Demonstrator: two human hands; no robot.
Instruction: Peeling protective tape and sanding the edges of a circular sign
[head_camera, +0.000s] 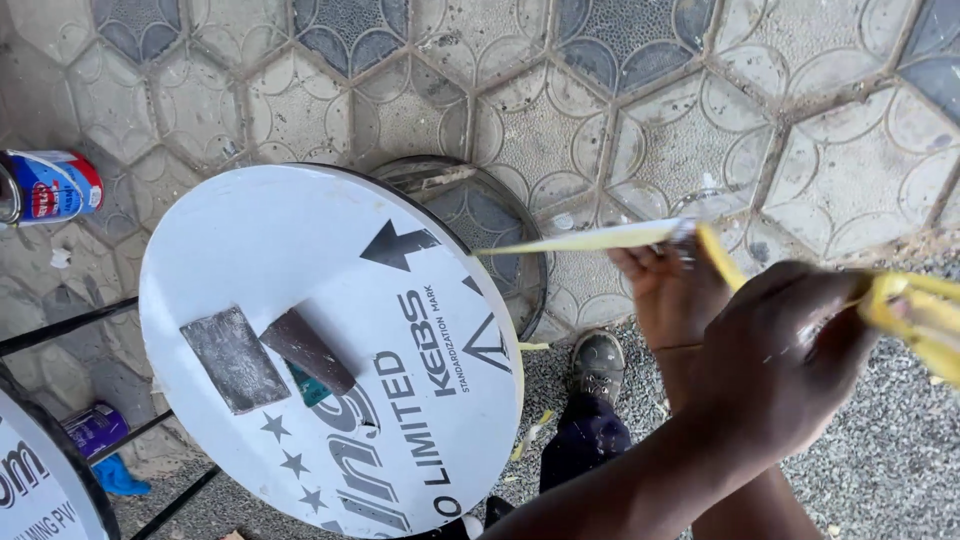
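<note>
Yellow tape (590, 240) stretches left-right, pinched in both grips: left hand (672, 285), right hand (790, 350).

There is only one view – the camera sits on the person's head and looks almost straight down at the patterned paving (640, 130) and the gravel. It is close to the two hands (the right hand (775, 365) fills much of the lower right), while the round white lid (300, 300) lies a little farther, at the left.
</note>
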